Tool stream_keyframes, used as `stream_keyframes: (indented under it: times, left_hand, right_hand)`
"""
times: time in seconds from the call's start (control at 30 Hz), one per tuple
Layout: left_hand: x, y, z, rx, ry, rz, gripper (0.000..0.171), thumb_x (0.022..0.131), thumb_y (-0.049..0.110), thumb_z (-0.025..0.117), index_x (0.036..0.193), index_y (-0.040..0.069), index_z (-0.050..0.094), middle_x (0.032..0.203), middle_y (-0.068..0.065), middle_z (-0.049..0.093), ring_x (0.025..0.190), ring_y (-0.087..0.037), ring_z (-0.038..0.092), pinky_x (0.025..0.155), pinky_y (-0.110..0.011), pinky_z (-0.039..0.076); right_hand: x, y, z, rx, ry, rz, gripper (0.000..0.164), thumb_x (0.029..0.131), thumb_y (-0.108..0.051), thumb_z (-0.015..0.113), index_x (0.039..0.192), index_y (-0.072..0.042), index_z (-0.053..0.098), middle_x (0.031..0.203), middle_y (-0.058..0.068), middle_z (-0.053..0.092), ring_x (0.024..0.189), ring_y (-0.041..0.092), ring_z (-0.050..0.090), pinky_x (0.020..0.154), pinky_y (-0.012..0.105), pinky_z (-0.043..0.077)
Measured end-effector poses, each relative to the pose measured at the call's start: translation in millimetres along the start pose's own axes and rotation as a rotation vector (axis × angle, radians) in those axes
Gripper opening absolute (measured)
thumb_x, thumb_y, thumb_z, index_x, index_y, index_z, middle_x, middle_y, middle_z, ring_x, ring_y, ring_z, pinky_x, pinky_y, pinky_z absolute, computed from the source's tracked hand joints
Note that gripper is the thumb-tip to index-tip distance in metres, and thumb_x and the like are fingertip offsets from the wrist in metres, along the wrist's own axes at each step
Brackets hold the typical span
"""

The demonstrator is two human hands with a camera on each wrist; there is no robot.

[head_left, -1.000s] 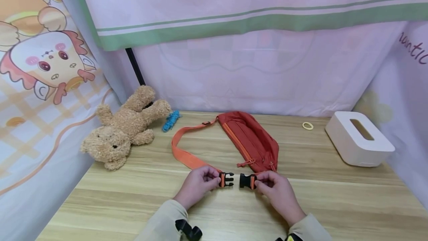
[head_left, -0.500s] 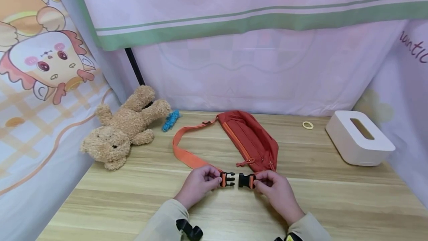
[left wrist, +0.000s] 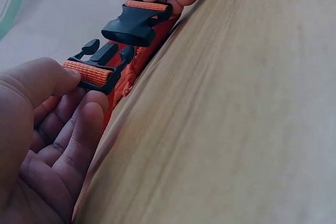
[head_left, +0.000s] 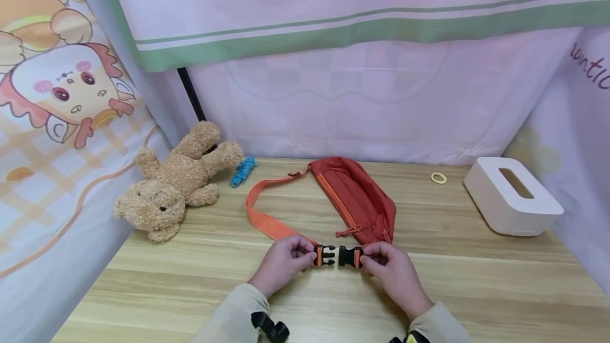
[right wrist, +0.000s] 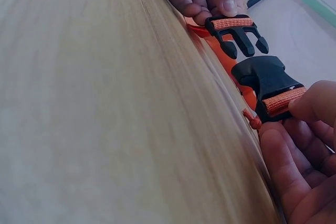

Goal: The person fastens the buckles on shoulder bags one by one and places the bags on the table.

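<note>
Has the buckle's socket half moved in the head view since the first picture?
Yes, slightly: the socket half has shifted left, away from the white box, which stays put.

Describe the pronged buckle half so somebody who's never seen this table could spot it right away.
On the wooden table, find the red waist bag. Follow its orange strap to the near end, at the person's left grip. The pronged buckle half pinched there is black, with three prongs pointing at its neighbour, the socket half, which has a hollow mouth instead.
</note>
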State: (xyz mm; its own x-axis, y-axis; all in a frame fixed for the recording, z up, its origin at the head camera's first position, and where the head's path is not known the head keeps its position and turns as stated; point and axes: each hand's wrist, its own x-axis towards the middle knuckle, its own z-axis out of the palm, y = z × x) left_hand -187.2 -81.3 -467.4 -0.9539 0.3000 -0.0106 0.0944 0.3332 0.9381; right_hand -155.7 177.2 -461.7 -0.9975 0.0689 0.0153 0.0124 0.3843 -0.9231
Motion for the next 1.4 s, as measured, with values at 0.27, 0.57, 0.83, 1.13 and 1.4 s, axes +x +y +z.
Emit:
stream_keyframes:
  times: [0.27, 0.57, 0.83, 1.13, 1.4]
  left_hand:
    - [0.6, -1.4, 0.8, -0.017, -0.003, -0.001, 0.008, 0.092, 0.017, 0.074, 0.094, 0.013, 0.068, 0.085, 0.001, 0.068, 0.074, -0.017, 0.063, 0.061, -0.028, 0.055]
    - [1.7, -1.2, 2.6, -0.013, -0.006, 0.004, 0.007, 0.092, 0.017, 0.074, 0.094, 0.014, 0.068, 0.084, 0.002, 0.068, 0.073, -0.016, 0.063, 0.061, -0.028, 0.055]
    - [1.9, -1.8, 3.1, -0.015, -0.008, 0.017, 0.007, 0.092, 0.017, 0.073, 0.094, 0.013, 0.068, 0.083, 0.002, 0.068, 0.072, -0.016, 0.063, 0.061, -0.028, 0.055]
    - [2.8, -3.5, 3.5, -0.019, -0.013, 0.026, 0.007, 0.093, 0.017, 0.073, 0.094, 0.013, 0.068, 0.082, 0.002, 0.068, 0.072, -0.016, 0.063, 0.061, -0.028, 0.055]
    - [3.5, -2.8, 4.2, -0.031, -0.016, 0.015, 0.008, 0.093, 0.018, 0.074, 0.094, 0.013, 0.068, 0.082, 0.001, 0.069, 0.072, -0.017, 0.064, 0.06, -0.028, 0.055]
  right_hand:
    - [1.0, 0.7, 1.0, 0.004, -0.003, 0.002, 0.011, 0.086, -0.003, 0.077, 0.095, -0.006, 0.072, 0.088, 0.003, 0.069, 0.076, 0.012, 0.061, 0.066, 0.023, 0.053]
    - [0.9, 0.5, 2.7, 0.014, -0.004, 0.004, 0.01, 0.085, -0.002, 0.077, 0.094, -0.005, 0.072, 0.087, 0.004, 0.069, 0.074, 0.012, 0.06, 0.064, 0.023, 0.052]
    - [0.4, -0.3, 4.4, 0.025, -0.01, -0.011, 0.01, 0.085, -0.002, 0.076, 0.093, -0.005, 0.071, 0.087, 0.004, 0.069, 0.071, 0.011, 0.061, 0.063, 0.023, 0.053]
    - [2.1, 1.2, 5.3, 0.012, -0.011, -0.009, 0.01, 0.085, 0.0, 0.075, 0.092, -0.006, 0.071, 0.083, 0.003, 0.068, 0.071, 0.014, 0.062, 0.063, 0.024, 0.053]
    - [1.4, 0.2, 5.4, 0.013, -0.011, -0.01, 0.01, 0.085, -0.001, 0.076, 0.093, -0.005, 0.071, 0.084, 0.003, 0.068, 0.071, 0.013, 0.062, 0.062, 0.024, 0.053]
